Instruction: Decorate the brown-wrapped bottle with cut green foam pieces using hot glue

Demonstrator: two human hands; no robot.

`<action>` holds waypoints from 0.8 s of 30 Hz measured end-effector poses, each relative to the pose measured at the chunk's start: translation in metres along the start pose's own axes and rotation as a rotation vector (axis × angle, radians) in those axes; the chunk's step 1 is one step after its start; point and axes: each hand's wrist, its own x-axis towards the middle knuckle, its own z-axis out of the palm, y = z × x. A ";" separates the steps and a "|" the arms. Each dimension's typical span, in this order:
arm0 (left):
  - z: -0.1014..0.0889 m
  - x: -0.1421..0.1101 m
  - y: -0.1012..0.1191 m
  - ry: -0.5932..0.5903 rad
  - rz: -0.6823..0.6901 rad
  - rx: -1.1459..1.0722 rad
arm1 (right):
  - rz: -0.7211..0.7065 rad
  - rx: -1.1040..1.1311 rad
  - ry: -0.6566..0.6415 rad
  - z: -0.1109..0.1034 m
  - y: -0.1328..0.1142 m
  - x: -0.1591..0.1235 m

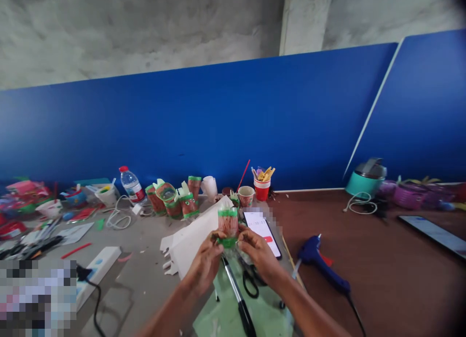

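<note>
I am viewing the work area through the head camera. A blue panel (204, 123) is spanning the middle of the frame, and a bare concrete wall (145, 26) is showing above it. A table (313, 208) is filling the lower part, its surface appearing grey at the left and brown at the right.

A pale green sheet (204, 320) is lying at bottom center. A sheet of white paper (192, 232) is lying above and to the left of it, one end cut into strips.

Both hands are working at lower center. The left hand (204, 261) is gripping the held cup (228, 221) near its base, thumb and fingers closing on the left side. The right hand (259, 252) is gripping the same cup from the right, fingertips bending inward. The cup, brown with green bands, is standing upright between the hands, just below frame center.

A blue glue gun (324, 264) is resting at lower right, its cord running to the bottom edge. A power strip (102, 261) is lying at lower left. A phone (257, 220) is displaying digits just right of the cup. A water bottle (133, 186) is standing at center left.

A black-and-silver marker (238, 293) is lying below the hands. Scissors (251, 284) are lying beside it, partly hidden. A red straw (76, 250) is lying above the power strip.
</note>
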 end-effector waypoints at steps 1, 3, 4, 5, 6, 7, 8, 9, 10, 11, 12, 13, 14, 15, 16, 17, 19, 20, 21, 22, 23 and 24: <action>-0.001 0.005 -0.002 0.020 -0.002 -0.051 | 0.016 0.010 0.016 -0.001 -0.001 0.001; -0.004 0.014 -0.007 0.045 -0.004 -0.132 | 0.040 0.021 0.049 -0.002 -0.001 0.003; -0.006 0.018 -0.010 0.045 -0.006 -0.158 | 0.040 0.018 0.061 -0.002 -0.002 0.004; -0.007 0.021 -0.012 0.045 -0.007 -0.175 | 0.036 0.014 0.073 -0.003 -0.001 0.004; -0.009 0.024 -0.015 0.043 -0.005 -0.184 | 0.034 0.012 0.083 -0.004 0.000 0.005; -0.010 0.026 -0.017 0.041 -0.002 -0.188 | 0.034 0.012 0.090 -0.005 0.001 0.005; -0.010 0.028 -0.018 0.031 -0.005 -0.189 | 0.038 0.012 0.098 -0.006 0.002 0.004; -0.011 0.029 -0.019 0.007 -0.018 -0.186 | 0.044 0.007 0.107 -0.007 0.003 0.004; -0.011 0.029 -0.020 -0.034 -0.037 -0.179 | 0.053 -0.002 0.115 -0.008 0.005 0.004; -0.011 0.029 -0.020 -0.082 -0.060 -0.169 | 0.062 -0.015 0.121 -0.009 0.006 0.003; -0.011 0.029 -0.020 -0.125 -0.080 -0.158 | 0.071 -0.028 0.123 -0.010 0.007 0.002; -0.011 0.029 -0.019 -0.158 -0.097 -0.146 | 0.079 -0.040 0.121 -0.010 0.008 0.002; -0.011 0.028 -0.019 -0.176 -0.105 -0.132 | 0.083 -0.050 0.120 -0.011 0.009 0.001; -0.012 0.027 -0.018 -0.177 -0.108 -0.116 | 0.083 -0.056 0.120 -0.011 0.009 0.001; -0.013 0.026 -0.018 -0.166 -0.114 -0.098 | 0.080 -0.060 0.127 -0.011 0.009 0.001; -0.015 0.025 -0.017 -0.150 -0.126 -0.078 | 0.077 -0.061 0.141 -0.012 0.009 0.001; -0.020 0.023 -0.016 -0.121 -0.170 -0.041 | 0.073 -0.060 0.187 -0.014 0.007 0.002; -0.023 0.023 -0.016 -0.111 -0.189 -0.029 | 0.076 -0.061 0.209 -0.015 0.007 0.003; -0.026 0.022 -0.015 -0.105 -0.200 -0.023 | 0.085 -0.065 0.222 -0.016 0.006 0.004; -0.030 0.023 -0.015 -0.097 -0.198 -0.022 | 0.097 -0.072 0.230 -0.018 0.005 0.005; -0.033 0.023 -0.015 -0.090 -0.193 -0.026 | 0.112 -0.083 0.229 -0.019 0.005 0.005; -0.036 0.025 -0.015 -0.083 -0.183 -0.029 | 0.128 -0.096 0.225 -0.020 0.005 0.006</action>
